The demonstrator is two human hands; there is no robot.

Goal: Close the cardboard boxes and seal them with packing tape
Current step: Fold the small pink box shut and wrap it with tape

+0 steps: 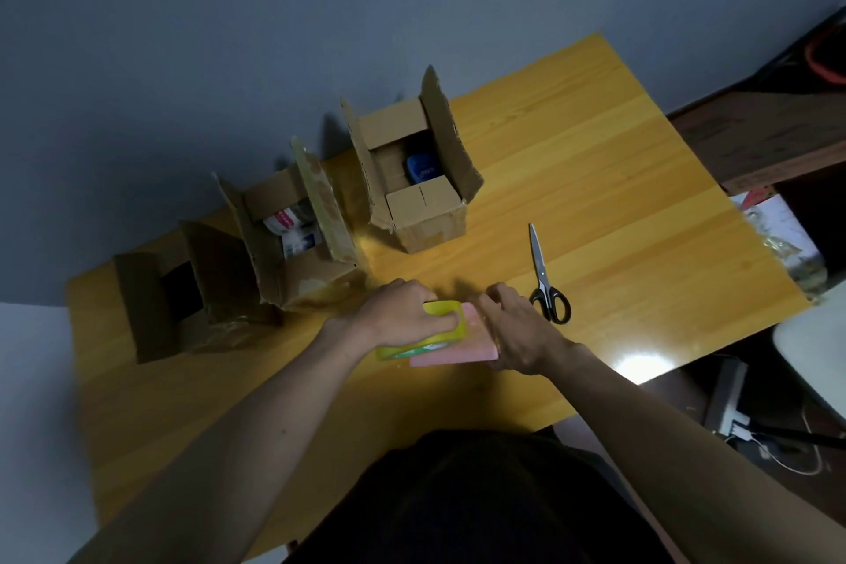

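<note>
Three cardboard boxes stand in a row on the yellow table (595,160), all with flaps up: a dark left box (151,311), a middle box (316,275) with white packets inside, and a right box (430,224) holding a blue item. In front of them my left hand (403,316) grips a yellow-green tape roll (439,334), fingers curled through its core. My right hand (522,330) holds a pink flat piece (458,353) that lies against the roll's right side; how the two join is hidden.
Black-handled scissors (547,284) lie just right of my right hand, blades pointing away. Beyond the table's right edge sit a dark shelf (769,142), a plastic bag (778,234) and a power strip (728,408) on the floor. A grey wall backs the boxes.
</note>
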